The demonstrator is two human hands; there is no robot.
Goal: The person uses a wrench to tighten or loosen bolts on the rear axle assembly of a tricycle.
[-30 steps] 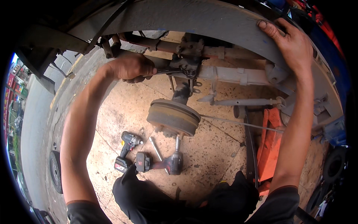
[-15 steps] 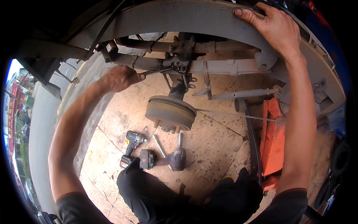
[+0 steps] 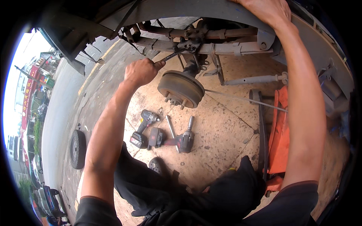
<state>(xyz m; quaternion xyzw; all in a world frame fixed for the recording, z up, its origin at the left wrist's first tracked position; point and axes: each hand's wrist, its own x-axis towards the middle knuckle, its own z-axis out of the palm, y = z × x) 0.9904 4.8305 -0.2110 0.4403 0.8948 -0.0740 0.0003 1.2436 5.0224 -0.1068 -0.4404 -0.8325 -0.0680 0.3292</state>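
Note:
My left hand (image 3: pixel 142 71) is closed around the handle of a wrench (image 3: pixel 172 55). The wrench's far end meets the dark clamp plate and nuts on a grey leaf spring (image 3: pixel 222 48). Higher up at the right, my right hand (image 3: pixel 268 12) grips the edge of a curved grey chassis beam (image 3: pixel 211 12); its fingertips are partly cut off by the top of the picture. Below the spring, a rusty brake drum (image 3: pixel 181 88) with bare wheel studs sits on the axle end.
On the stained floor between my knees and the drum lie two cordless impact wrenches (image 3: pixel 146 124) (image 3: pixel 184 141), one with a long socket, and a metal bar (image 3: pixel 171 127). An orange jack (image 3: pixel 278 132) stands at the right. A tyre (image 3: pixel 78 149) rests near the road at left.
The view has shifted, bringing the tyre into sight at left. My left hand keeps its hold on the wrench, whose handle now slants more steeply down toward me. My right hand stays on the beam.

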